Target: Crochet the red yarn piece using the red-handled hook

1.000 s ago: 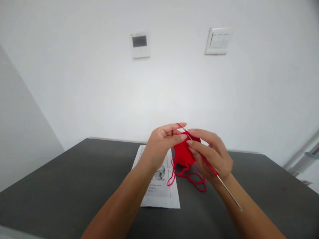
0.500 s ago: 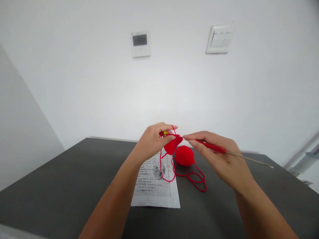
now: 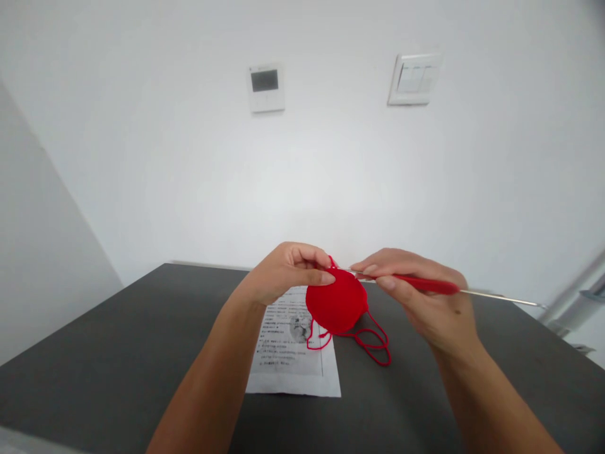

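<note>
My left hand [image 3: 288, 271] pinches the top edge of a round red crochet piece [image 3: 334, 306] between thumb and fingers. My right hand [image 3: 420, 290] is closed around the red handle of a crochet hook [image 3: 430, 285]; its thin metal tip reaches left to the upper edge of the piece, beside my left fingertips. The bare metal end sticks out to the right. A short loop of red yarn shows just above my left fingers. The yarn ball is mostly hidden behind the piece, and I cannot separate the two clearly.
A printed sheet [image 3: 293, 372] with text and a grey picture lies on the dark table [image 3: 155, 353] below my left hand. Loose red yarn [image 3: 378, 347] loops to its right. On the white wall hang a small display panel [image 3: 266, 89] and a switch plate [image 3: 413, 79].
The crochet piece, folded before, now faces me flat and covers the yarn ball. The hook and my right hand have shifted a little right. The yellow thing by my left fingers is out of sight.
</note>
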Demonstrator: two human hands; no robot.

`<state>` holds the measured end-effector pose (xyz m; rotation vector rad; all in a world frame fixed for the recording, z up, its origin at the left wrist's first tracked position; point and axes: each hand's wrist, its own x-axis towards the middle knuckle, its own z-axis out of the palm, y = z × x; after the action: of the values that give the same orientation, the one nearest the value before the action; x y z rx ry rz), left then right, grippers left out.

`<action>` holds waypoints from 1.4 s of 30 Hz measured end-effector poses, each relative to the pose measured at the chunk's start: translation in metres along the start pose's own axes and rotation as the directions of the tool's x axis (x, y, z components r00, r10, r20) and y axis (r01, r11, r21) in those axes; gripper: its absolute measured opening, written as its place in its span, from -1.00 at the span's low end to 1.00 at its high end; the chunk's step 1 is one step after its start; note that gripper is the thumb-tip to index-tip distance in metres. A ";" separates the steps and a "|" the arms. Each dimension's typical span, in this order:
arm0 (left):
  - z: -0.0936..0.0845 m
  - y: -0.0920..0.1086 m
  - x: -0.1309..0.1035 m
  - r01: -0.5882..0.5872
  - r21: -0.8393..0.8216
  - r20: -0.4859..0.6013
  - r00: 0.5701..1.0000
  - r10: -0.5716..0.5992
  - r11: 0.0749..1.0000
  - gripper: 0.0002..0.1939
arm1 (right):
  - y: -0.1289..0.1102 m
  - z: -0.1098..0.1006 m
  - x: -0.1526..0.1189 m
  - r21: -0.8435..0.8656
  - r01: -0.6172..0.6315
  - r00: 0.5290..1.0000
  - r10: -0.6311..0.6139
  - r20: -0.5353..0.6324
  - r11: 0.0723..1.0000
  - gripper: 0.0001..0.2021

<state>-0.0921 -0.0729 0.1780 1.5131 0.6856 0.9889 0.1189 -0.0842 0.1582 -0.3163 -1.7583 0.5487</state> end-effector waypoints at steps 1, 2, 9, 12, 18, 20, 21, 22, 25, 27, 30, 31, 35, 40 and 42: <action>0.001 0.000 0.000 0.023 -0.026 0.011 1.000 -0.022 0.999 -0.84 | 0.000 0.000 0.000 -0.036 0.054 0.998 -0.053 0.025 0.998 -0.87; 0.002 0.000 -0.001 0.048 -0.038 0.026 0.999 -0.047 0.998 -0.84 | 0.000 0.001 0.001 -0.072 0.098 0.994 -0.094 0.053 0.993 -0.86; 0.006 0.009 -0.004 0.008 0.139 0.023 1.000 -0.012 0.990 -0.88 | -0.003 0.000 0.003 -0.233 0.235 0.963 -0.193 0.188 0.944 -0.74; 0.006 0.012 -0.005 -0.057 0.297 -0.017 0.998 0.064 0.953 -0.86 | -0.004 0.000 0.002 -0.260 0.210 0.971 -0.169 0.171 0.942 -0.77; 0.013 0.005 -0.005 -0.078 0.098 -0.064 0.994 0.084 0.992 -0.62 | -0.007 0.005 0.001 -0.299 0.193 0.979 -0.163 0.121 0.935 -0.80; 0.016 0.003 -0.005 -0.079 0.054 -0.078 0.993 0.083 0.995 -0.59 | -0.006 0.007 0.000 -0.305 0.189 0.981 -0.165 0.105 0.933 -0.80; 0.018 0.003 -0.005 -0.083 0.049 -0.088 0.992 0.088 0.995 -0.58 | -0.005 0.007 0.000 -0.308 0.185 0.982 -0.162 0.099 0.933 -0.80; 0.019 0.003 -0.005 -0.089 0.053 -0.099 0.991 0.094 0.995 -0.58 | -0.004 0.007 -0.001 -0.313 0.180 0.983 -0.158 0.093 0.933 -0.80; 0.021 0.004 -0.005 -0.105 0.116 -0.125 0.985 0.119 0.988 -0.55 | -0.001 0.007 -0.002 -0.331 0.172 0.985 -0.153 0.083 0.928 -0.81; 0.021 0.004 -0.005 -0.127 0.187 -0.141 0.978 0.154 0.974 -0.53 | 0.000 0.007 -0.001 -0.339 0.166 0.986 -0.150 0.073 0.926 -0.82; 0.021 0.002 -0.005 -0.170 0.302 -0.181 0.956 0.231 0.938 -0.52 | 0.000 0.009 -0.001 -0.338 0.143 0.990 -0.129 0.063 0.930 -0.84; 0.022 0.001 -0.005 -0.178 0.337 -0.200 0.946 0.255 0.924 -0.52 | 0.000 0.010 -0.001 -0.338 0.131 0.991 -0.118 0.061 0.932 -0.84; 0.026 -0.002 -0.005 -0.183 0.423 -0.284 0.904 0.321 0.888 -0.53 | 0.002 0.014 -0.002 -0.392 0.161 0.987 -0.143 0.073 0.906 -0.83; 0.030 -0.004 -0.002 -0.189 0.303 -0.344 0.892 0.292 0.934 -0.51 | 0.015 0.022 -0.006 -0.544 0.314 0.945 -0.309 0.104 0.778 -0.74; 0.030 -0.003 0.000 -0.189 0.145 -0.302 0.926 0.225 0.971 -0.49 | 0.017 0.026 -0.007 -0.585 0.335 0.931 -0.354 0.086 0.738 -0.72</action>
<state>-0.0654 -0.0866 0.1747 1.5645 0.8305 1.3954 0.0946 -0.0781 0.1389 -0.4126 -1.8674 -0.2985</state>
